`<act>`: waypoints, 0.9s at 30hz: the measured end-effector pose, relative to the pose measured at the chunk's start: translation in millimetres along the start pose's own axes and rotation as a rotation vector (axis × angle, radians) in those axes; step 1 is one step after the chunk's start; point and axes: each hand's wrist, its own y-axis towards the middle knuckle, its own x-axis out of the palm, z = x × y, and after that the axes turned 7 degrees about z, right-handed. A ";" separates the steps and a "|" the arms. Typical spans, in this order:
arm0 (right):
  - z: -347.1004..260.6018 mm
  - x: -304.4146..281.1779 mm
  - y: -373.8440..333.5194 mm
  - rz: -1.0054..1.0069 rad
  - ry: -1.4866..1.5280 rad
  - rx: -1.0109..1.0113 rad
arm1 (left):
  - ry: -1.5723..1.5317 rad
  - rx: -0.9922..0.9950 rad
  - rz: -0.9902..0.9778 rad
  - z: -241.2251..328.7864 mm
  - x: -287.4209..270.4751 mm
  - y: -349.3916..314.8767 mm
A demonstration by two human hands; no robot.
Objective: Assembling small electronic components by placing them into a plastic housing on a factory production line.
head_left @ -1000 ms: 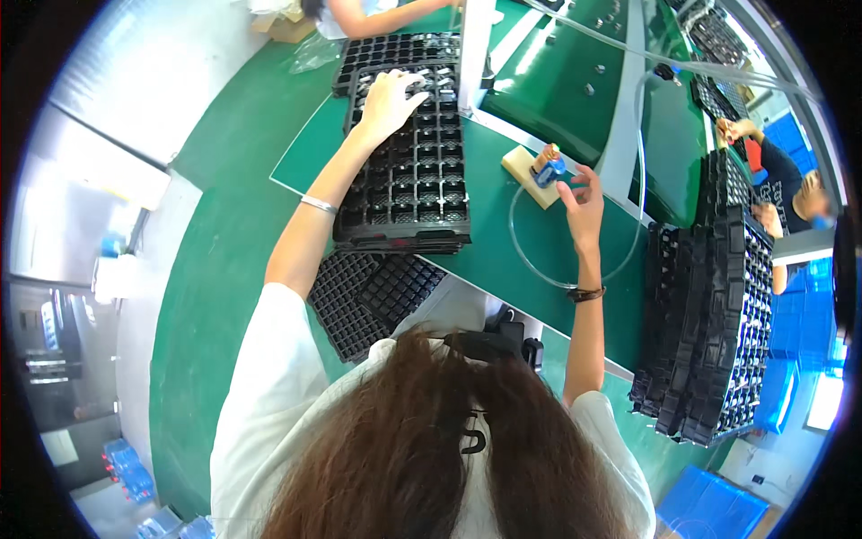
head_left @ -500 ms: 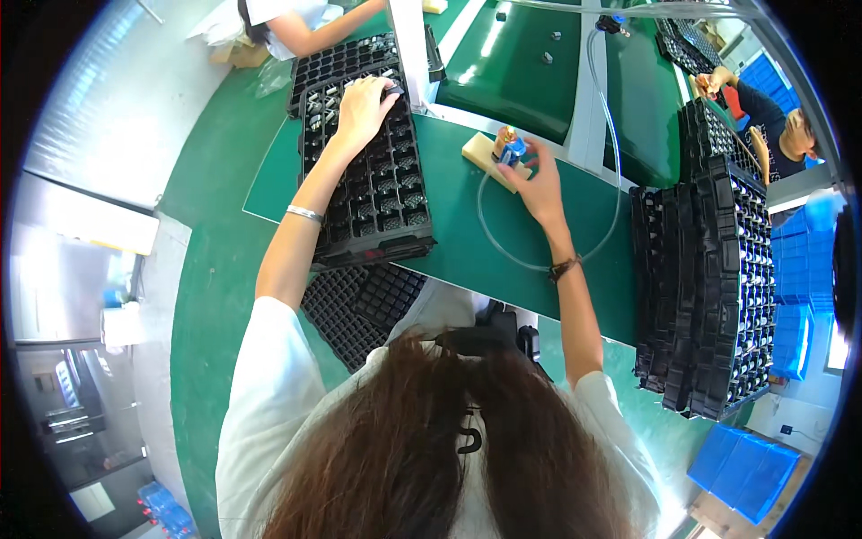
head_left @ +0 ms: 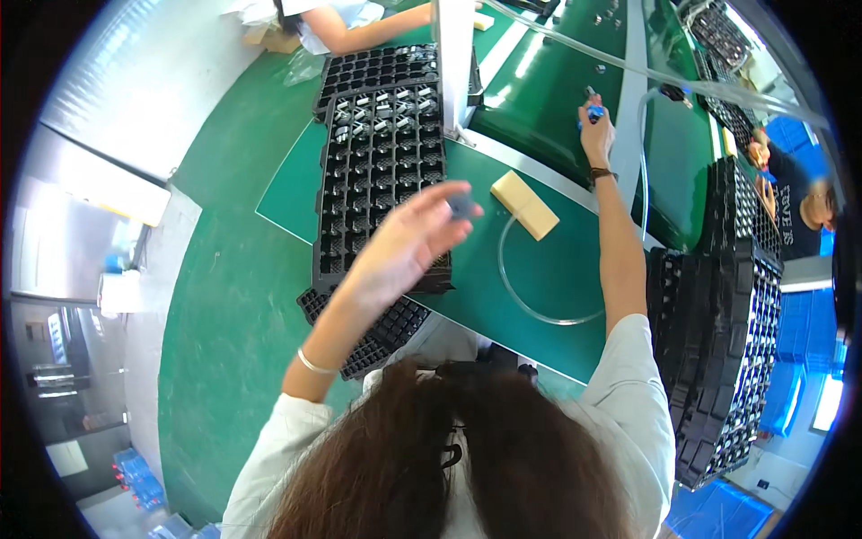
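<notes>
My left hand (head_left: 409, 235), slightly blurred, is raised over the near right edge of a black compartment tray (head_left: 328, 193). Its fingertips pinch a small dark grey rounded part (head_left: 461, 206). Metallic pieces lie in the tray's far compartments. My right hand (head_left: 597, 139) reaches out over the green conveyor belt (head_left: 539, 108), its fingers closed around a small blue and metallic piece (head_left: 595, 113) whose exact kind is too small to tell. Between my arms a pale yellow block (head_left: 525, 205) rests on the green tabletop, with nothing standing on it.
A clear tube (head_left: 539, 316) loops over the tabletop near the block. Stacked black trays (head_left: 709, 359) stand at the right. A white post (head_left: 452, 72) rises beside the tray. Small parts lie on the far belt. Other people work at far left and far right.
My right hand has left the yellow block and gone forward over the belt with the blue piece. My left hand has come back from the tray's far end with the grey part.
</notes>
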 end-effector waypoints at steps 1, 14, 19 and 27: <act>18.3 5.0 4.6 0.049 0.017 0.013 | -0.049 -0.021 -0.013 -10.5 5.4 -3.2; -4.4 19.8 8.2 0.065 0.019 -0.004 | -0.257 -0.026 0.056 -49.2 17.3 -21.1; -8.1 -11.9 1.9 0.245 0.050 -0.183 | -0.210 0.020 0.065 -53.9 23.0 -23.1; -188.9 -198.7 -178.6 -0.495 1.247 0.692 | 0.220 0.246 0.276 -60.2 25.3 -29.6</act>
